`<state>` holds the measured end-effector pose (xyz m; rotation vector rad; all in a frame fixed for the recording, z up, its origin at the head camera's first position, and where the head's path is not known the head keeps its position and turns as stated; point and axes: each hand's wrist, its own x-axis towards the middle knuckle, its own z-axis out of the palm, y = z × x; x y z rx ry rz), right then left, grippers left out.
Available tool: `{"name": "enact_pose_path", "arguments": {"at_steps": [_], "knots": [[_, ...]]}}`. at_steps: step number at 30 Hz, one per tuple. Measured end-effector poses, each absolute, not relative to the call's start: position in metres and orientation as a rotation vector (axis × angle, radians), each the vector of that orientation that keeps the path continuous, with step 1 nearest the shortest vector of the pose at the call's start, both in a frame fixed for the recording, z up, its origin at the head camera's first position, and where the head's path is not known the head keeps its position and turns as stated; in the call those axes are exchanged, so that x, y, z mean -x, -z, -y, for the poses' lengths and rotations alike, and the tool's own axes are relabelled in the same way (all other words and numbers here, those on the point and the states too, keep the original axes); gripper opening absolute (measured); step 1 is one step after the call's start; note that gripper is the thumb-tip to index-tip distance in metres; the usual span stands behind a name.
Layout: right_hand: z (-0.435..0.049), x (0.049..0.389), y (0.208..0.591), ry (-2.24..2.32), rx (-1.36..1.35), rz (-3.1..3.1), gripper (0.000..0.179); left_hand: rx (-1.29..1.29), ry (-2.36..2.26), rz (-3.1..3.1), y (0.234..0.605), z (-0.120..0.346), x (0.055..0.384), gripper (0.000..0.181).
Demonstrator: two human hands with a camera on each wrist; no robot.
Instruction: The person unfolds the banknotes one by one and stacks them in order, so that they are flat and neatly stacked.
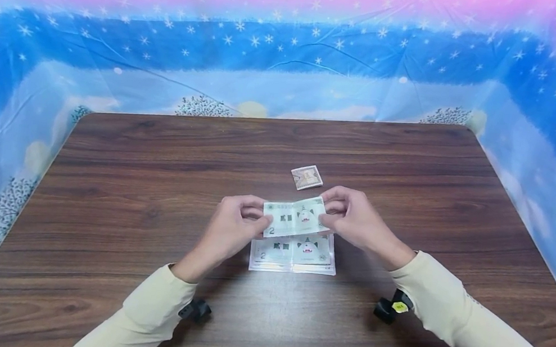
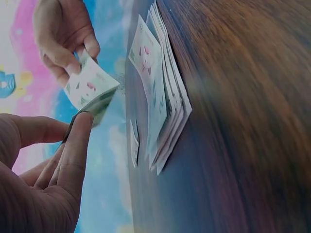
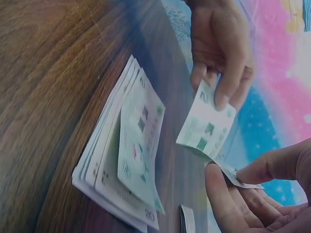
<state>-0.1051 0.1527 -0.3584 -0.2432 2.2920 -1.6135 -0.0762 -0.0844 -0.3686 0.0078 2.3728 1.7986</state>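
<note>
A pale green play banknote (image 1: pixel 293 217), marked with a 2 and a cartoon face, is held up above a stack of banknotes (image 1: pixel 293 259). My left hand (image 1: pixel 234 222) pinches its left end between thumb and fingers. At the other end, my right hand (image 1: pixel 354 218) grips the note the same way. A crease runs down the note's middle, and it bends there in both wrist views. On top of the stack lies a similar green note (image 3: pixel 141 141); edges of several more notes show fanned beneath it.
Beyond the hands, a small folded brownish note (image 1: pixel 307 177) lies on the dark wood table (image 1: pixel 157 161). Black wrist cameras (image 1: pixel 197 310) hang under both sleeves. A snowflake-patterned cloth (image 1: pixel 271 43) stands along the table's back and sides.
</note>
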Motion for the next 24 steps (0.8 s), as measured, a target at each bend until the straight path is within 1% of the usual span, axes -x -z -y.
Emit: {"name": "enact_pose_path", "arguments": {"at_steps": [7,20,24], "knots": [[-0.162,0.106,0.359,1.645,0.158,-2.245,0.031,0.033,-1.85,-2.3,0.372,0.091,0.078,0.029],[-0.173,0.108,0.363,1.643,0.101,-2.133,0.031,0.081,-1.921,-2.161,0.376,0.098,0.08,0.026],[-0.175,0.107,0.366,1.636,0.09,-2.096,0.027,0.061,-1.879,-2.158,0.376,0.101,0.081,0.024]]}}
